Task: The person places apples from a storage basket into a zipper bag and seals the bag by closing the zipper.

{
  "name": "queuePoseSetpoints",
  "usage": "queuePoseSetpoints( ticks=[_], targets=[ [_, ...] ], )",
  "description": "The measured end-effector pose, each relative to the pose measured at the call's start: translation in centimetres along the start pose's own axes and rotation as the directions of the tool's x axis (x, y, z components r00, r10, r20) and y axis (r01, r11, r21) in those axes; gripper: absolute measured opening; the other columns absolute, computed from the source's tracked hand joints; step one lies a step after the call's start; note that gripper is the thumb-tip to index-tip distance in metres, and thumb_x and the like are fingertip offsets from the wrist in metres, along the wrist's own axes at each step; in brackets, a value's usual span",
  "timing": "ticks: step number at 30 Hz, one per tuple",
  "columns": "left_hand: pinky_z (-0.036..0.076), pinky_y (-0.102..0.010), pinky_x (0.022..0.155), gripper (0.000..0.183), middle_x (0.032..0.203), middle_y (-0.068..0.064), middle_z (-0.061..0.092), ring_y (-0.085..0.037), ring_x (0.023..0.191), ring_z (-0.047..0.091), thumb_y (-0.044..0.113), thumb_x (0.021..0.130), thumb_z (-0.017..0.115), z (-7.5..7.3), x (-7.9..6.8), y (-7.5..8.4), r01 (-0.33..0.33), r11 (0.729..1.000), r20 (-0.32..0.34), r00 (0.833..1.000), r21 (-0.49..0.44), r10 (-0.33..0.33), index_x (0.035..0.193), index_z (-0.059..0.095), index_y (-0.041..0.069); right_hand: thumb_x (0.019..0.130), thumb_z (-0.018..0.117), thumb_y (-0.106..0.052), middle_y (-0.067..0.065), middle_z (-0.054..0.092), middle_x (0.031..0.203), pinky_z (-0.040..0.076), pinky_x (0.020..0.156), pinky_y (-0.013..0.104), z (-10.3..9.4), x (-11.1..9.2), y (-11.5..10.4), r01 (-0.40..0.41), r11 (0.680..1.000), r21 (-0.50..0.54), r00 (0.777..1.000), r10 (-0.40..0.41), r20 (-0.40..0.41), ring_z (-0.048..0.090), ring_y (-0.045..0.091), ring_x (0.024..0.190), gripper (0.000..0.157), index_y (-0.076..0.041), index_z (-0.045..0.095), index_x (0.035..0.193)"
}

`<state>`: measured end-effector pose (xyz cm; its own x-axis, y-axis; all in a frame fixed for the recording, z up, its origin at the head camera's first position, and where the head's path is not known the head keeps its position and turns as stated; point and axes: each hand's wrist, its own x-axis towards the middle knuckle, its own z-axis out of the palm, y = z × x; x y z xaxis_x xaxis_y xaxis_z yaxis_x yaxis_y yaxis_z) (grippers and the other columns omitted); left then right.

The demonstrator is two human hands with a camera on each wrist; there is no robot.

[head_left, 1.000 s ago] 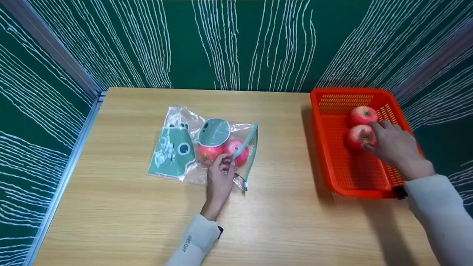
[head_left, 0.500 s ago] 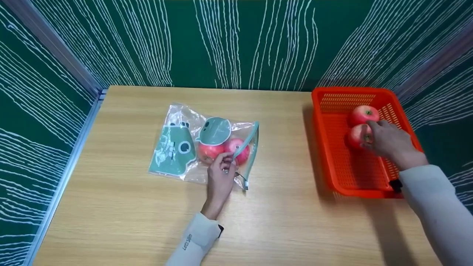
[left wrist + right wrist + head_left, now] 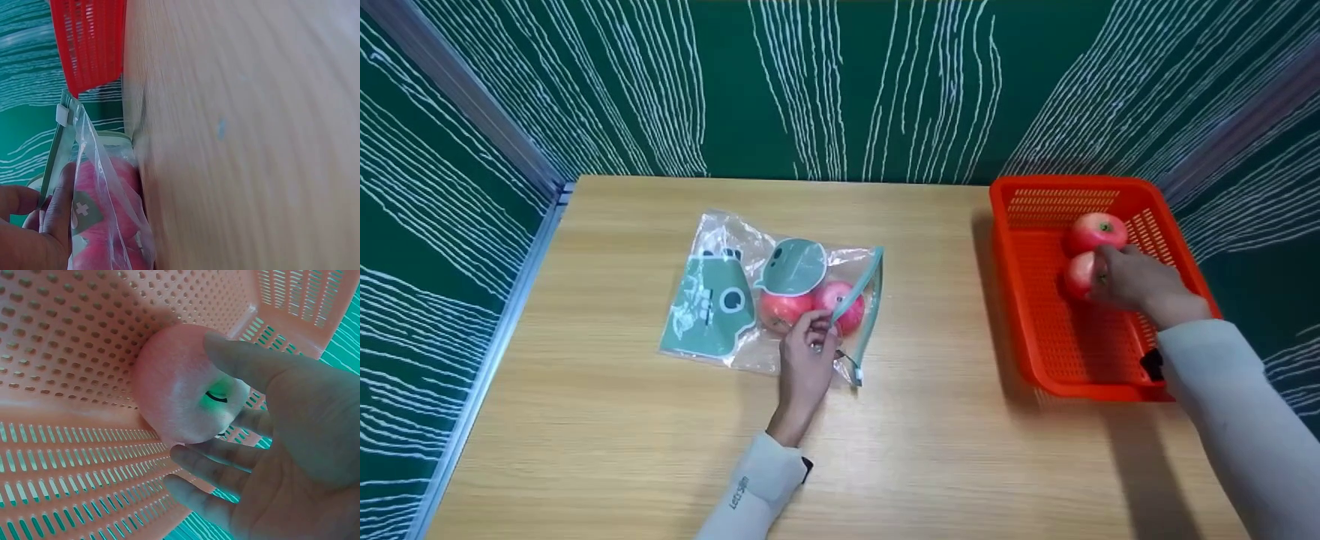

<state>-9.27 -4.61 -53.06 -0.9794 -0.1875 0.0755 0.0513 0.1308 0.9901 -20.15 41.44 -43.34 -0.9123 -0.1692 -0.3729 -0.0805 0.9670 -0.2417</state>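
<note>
On the table lies a clear zip bag (image 3: 727, 300) with green animal prints. Red apples (image 3: 786, 309) show through its plastic. My left hand (image 3: 806, 364) pinches one green edge (image 3: 858, 292) of its mouth between thumb and fingers, and the mouth gapes. A white slider (image 3: 62, 115) sits at the end of the strip. Inside the red basket, my right hand (image 3: 1140, 281) is at the nearer apple (image 3: 1080, 275). In the right wrist view the thumb lies against this apple (image 3: 174, 388), with the other fingers fairly straight beside and below it. A second apple (image 3: 1097, 228) sits just behind.
The red perforated basket (image 3: 1011, 300) stands at the table's right side, its walls rising around the right hand. A wooden tabletop (image 3: 930, 450) spans between bag and basket. Green panels with white lines (image 3: 870, 90) enclose the table at the back and sides.
My right hand has shifted slightly left and farther over the nearer apple, covering more of it. The left hand and the bag have stayed put.
</note>
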Motion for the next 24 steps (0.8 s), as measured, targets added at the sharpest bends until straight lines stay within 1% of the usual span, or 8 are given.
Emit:
queuePoseSetpoints(
  ticks=[2, 3, 5, 7, 10, 14, 19, 24],
  targets=[
    [0.065, -0.028, 0.071, 0.024, 0.103, -0.016, 0.068, -0.027, 0.084, 0.073, -0.01, 0.096, 0.065, 0.0, 0.0, 0.0, 0.004, 1.0, 0.004, 1.0, 0.002, -0.004, 0.12, 0.067, -0.005, 0.09, 0.077, -0.013, 0.026, 0.047, 0.113, 0.056, 0.074, 0.053, 0.1, 0.1, 0.0, -0.008, 1.0, 0.017, 1.0, 0.008, 0.004, 0.051, 0.047, 0.1, 0.062, -0.002, 0.038, 0.137],
    [0.065, -0.028, 0.071, 0.024, 0.103, -0.016, 0.068, -0.026, 0.085, 0.073, -0.009, 0.096, 0.065, 0.0, 0.0, 0.0, 0.006, 1.0, 0.005, 1.0, 0.005, -0.006, 0.12, 0.067, -0.004, 0.091, 0.078, -0.013, 0.027, 0.047, 0.114, 0.057, 0.076, 0.055, 0.1, 0.1, -0.1, -0.008, 1.0, 0.021, 1.0, 0.008, 0.004, 0.05, 0.048, 0.101, 0.065, -0.002, 0.037, 0.14],
    [0.065, -0.028, 0.072, 0.024, 0.103, -0.016, 0.069, -0.026, 0.085, 0.073, -0.01, 0.096, 0.066, 0.0, 0.0, 0.1, 0.005, 1.0, 0.003, 1.0, 0.008, -0.005, 0.12, 0.067, -0.004, 0.093, 0.078, -0.015, 0.026, 0.046, 0.113, 0.055, 0.076, 0.054, 0.2, 0.3, -0.1, -0.009, 1.0, 0.023, 1.0, 0.009, 0.003, 0.049, 0.047, 0.101, 0.065, -0.001, 0.037, 0.141],
    [0.065, -0.029, 0.072, 0.024, 0.103, -0.016, 0.069, -0.027, 0.085, 0.072, -0.01, 0.096, 0.066, 0.0, 0.0, 0.0, 0.001, 1.0, -0.001, 1.0, 0.011, -0.001, 0.12, 0.067, -0.004, 0.095, 0.077, -0.017, 0.025, 0.045, 0.111, 0.052, 0.074, 0.051, 0.3, 0.5, -0.1, -0.002, 1.0, 0.016, 1.0, 0.002, 0.007, 0.05, 0.046, 0.098, 0.058, -0.001, 0.039, 0.137],
    [0.065, -0.03, 0.072, 0.024, 0.102, -0.016, 0.069, -0.027, 0.085, 0.073, -0.01, 0.096, 0.066, 0.0, 0.0, 0.0, -0.006, 1.0, -0.004, 1.0, 0.01, 0.006, 0.119, 0.068, -0.004, 0.096, 0.078, -0.024, 0.023, 0.045, 0.107, 0.051, 0.072, 0.046, 0.4, 0.9, -0.1, 0.0, 1.0, 0.003, 1.0, 0.0, 0.018, 0.053, 0.042, 0.093, 0.053, -0.002, 0.042, 0.129],
    [0.066, -0.03, 0.071, 0.025, 0.103, -0.016, 0.069, -0.028, 0.085, 0.073, -0.01, 0.096, 0.066, 0.0, -0.1, -0.1, -0.006, 1.0, -0.003, 1.0, 0.005, 0.006, 0.12, 0.067, -0.004, 0.095, 0.08, -0.031, 0.023, 0.047, 0.107, 0.052, 0.072, 0.047, 0.5, 1.2, -0.1, -0.003, 1.0, -0.004, 0.999, 0.003, 0.043, 0.055, 0.04, 0.091, 0.054, -0.004, 0.043, 0.123],
    [0.066, -0.029, 0.071, 0.025, 0.103, -0.016, 0.069, -0.028, 0.085, 0.072, -0.01, 0.096, 0.066, 0.0, -0.1, -0.1, -0.005, 1.0, -0.005, 1.0, 0.004, 0.005, 0.12, 0.067, -0.004, 0.094, 0.081, -0.032, 0.024, 0.047, 0.11, 0.052, 0.074, 0.049, 0.6, 1.3, -0.1, -0.006, 1.0, 0.006, 0.999, 0.005, 0.049, 0.055, 0.042, 0.093, 0.054, -0.005, 0.044, 0.122],
    [0.066, -0.03, 0.072, 0.025, 0.103, -0.017, 0.069, -0.028, 0.086, 0.072, -0.011, 0.095, 0.066, 0.0, -0.1, -0.2, -0.007, 1.0, -0.006, 1.0, -0.001, 0.007, 0.12, 0.067, -0.004, 0.094, 0.081, -0.03, 0.022, 0.047, 0.109, 0.049, 0.076, 0.049, 0.7, 1.1, -0.2, 0.004, 1.0, 0.018, 0.999, -0.005, 0.038, 0.052, 0.042, 0.097, 0.049, -0.006, 0.046, 0.119]
  ],
)
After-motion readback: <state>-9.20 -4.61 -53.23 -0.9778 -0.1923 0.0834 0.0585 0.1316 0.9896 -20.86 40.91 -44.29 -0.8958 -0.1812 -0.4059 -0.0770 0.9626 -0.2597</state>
